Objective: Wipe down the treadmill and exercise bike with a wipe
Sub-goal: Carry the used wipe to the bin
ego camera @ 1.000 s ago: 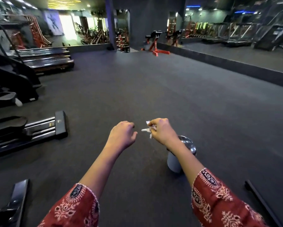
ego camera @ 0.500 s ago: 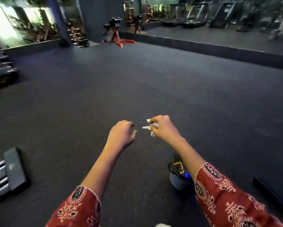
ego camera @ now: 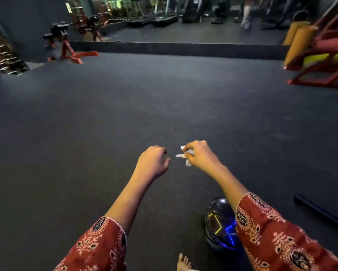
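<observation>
Wipe (ego camera: 186,156), white and crumpled, sits pinched in the right hand (ego camera: 200,156), whose fingers and thumb curl round it so that only a twisted end and a few folds poke out toward the left. The hand is held out above the dark rubber floor (ego camera: 125,104). Just beside it, touching neither the wipe nor the right hand, the left hand (ego camera: 152,162) is clenched into a loose fist with nothing in it. Both forearms are bare up to red patterned sleeves (ego camera: 265,231).

Under the right forearm a round bin (ego camera: 219,225) with a glossy dark lid stands on the floor, coloured lines of light reflected in it. A bare foot (ego camera: 183,263) shows at the bottom edge, near the bin. A black bar (ego camera: 320,212) lies on the floor off to the right.

Far back, beyond a raised ledge (ego camera: 174,49), stand what look like treadmills (ego camera: 164,15), too blurred to be sure. A red bench (ego camera: 64,47) stands at far left, and a red frame with yellow pads (ego camera: 324,61) at far right.
</observation>
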The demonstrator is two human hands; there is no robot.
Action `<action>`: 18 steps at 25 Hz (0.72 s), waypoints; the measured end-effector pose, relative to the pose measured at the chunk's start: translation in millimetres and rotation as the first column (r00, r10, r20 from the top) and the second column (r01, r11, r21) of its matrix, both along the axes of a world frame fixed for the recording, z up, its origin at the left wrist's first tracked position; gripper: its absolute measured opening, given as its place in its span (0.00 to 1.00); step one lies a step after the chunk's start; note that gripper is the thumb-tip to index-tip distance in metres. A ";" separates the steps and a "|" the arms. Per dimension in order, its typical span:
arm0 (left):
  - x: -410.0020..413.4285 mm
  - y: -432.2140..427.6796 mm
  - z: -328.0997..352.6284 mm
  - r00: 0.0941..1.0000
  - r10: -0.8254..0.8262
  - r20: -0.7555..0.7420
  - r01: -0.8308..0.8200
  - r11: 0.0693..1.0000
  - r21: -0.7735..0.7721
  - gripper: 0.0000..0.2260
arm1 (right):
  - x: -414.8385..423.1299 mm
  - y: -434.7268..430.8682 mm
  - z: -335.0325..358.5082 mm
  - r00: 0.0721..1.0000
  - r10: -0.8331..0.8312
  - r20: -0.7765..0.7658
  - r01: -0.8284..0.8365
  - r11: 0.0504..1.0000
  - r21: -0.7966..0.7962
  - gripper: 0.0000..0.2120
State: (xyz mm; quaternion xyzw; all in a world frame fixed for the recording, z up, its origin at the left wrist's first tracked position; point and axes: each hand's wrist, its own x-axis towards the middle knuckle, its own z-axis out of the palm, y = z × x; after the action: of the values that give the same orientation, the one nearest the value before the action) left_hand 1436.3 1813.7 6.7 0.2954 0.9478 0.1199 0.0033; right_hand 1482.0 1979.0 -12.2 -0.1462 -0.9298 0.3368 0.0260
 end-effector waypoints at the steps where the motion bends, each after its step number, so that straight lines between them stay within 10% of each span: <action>1: -24.4 15.3 1.6 0.999 -0.048 -0.008 0.048 0.999 0.009 0.15 | -18.1 12.2 1.8 0.999 -0.052 -0.017 0.052 0.999 -0.008 0.11; 8: -126.0 120.4 -17.6 0.898 -0.433 0.079 0.435 0.900 -0.010 0.15 | -56.1 81.5 -10.6 0.915 -0.401 0.041 0.403 0.915 -0.029 0.12; 18: -167.7 246.2 -41.5 0.405 -0.895 0.186 0.914 0.404 -0.047 0.15 | -51.6 90.0 -33.6 0.417 -0.903 0.107 0.908 0.407 -0.101 0.12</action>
State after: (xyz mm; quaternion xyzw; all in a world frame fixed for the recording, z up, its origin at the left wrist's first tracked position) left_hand 1268.6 2060.0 -34.8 0.7519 0.6399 0.0509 0.1507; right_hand 1430.4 2069.0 -45.8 -0.6322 -0.6773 0.3323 0.1765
